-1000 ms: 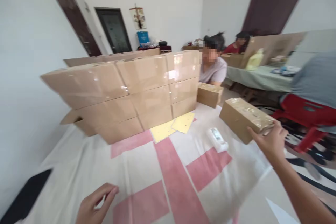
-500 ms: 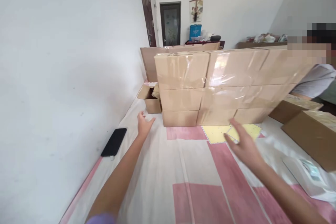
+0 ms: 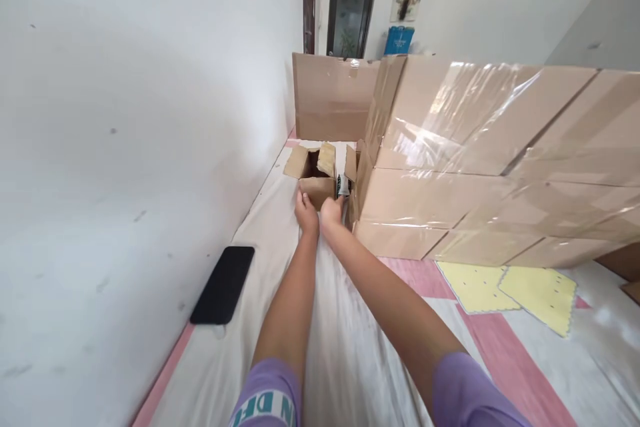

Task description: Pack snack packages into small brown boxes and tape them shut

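A small cardboard box (image 3: 316, 192) with raised flaps stands on the bed-like cloth surface beside the tall wall of taped cartons. My left hand (image 3: 306, 213) is closed against its front left corner, thumb on the front face. At the front right corner, my right hand (image 3: 331, 215) grips the box, its fingers partly hidden on the far side. A small white and black item (image 3: 343, 185) shows just beyond the right fingers; its kind is unclear. The box's inside is dark.
Taped cartons (image 3: 425, 197) form a tall block on the right. A cardboard panel (image 3: 335, 97) stands behind the box. The black phone (image 3: 223, 285) lies by the white wall (image 3: 125, 180). Yellow sheets (image 3: 540, 293) lie on the pink and white cloth (image 3: 200, 373).
Both hands, open and apart before, have reached forward and come together at the small box. My view has shifted left and closer; the person on the right is out of view.
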Motion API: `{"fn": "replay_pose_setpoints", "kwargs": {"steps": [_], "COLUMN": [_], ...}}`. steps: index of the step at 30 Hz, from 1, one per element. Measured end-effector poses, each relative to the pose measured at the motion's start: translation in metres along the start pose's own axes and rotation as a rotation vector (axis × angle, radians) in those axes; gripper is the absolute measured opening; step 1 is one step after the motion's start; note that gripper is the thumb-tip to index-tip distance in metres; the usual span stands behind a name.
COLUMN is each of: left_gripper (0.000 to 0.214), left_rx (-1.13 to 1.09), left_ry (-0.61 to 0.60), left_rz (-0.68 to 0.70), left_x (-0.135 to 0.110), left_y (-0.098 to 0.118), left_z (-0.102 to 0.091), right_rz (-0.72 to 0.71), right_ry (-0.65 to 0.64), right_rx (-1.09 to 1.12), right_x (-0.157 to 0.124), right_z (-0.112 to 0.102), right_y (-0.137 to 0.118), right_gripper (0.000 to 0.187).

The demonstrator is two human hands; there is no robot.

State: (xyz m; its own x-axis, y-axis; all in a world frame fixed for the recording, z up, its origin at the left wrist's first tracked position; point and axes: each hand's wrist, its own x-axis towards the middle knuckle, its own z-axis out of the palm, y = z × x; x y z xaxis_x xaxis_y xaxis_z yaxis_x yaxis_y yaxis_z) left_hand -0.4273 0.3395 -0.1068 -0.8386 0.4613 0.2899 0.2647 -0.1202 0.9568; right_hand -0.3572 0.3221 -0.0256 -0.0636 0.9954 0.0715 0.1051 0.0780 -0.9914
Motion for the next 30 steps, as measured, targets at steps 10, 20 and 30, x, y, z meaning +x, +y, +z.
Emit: {"fn": "replay_pose_setpoints", "kwargs": {"steps": [10, 20, 30], "left_gripper": [0.051, 0.051, 0.051], "left_rx": [-0.01, -0.007, 0.021], "left_ry": [0.108, 0.193, 0.452], "left_rz": [0.011, -0.03, 0.095], "left_x": [0.012, 0.016, -0.035], "left_y": [0.001, 0.006, 0.108], "left_z": [-0.005, -0.01, -0.104], "right_rz": [0.203, 0.226, 0.027], "right_ry": [0.344, 0.273, -0.071], "right_rx": [-0.139, -0.112, 0.236], "right_x": [0.066, 0.054, -0.033], "right_z": [0.017, 0.027, -0.001], "right_y": [0.02, 0.026, -0.08], "right_gripper": [0.062, 0.041, 0.033]}}
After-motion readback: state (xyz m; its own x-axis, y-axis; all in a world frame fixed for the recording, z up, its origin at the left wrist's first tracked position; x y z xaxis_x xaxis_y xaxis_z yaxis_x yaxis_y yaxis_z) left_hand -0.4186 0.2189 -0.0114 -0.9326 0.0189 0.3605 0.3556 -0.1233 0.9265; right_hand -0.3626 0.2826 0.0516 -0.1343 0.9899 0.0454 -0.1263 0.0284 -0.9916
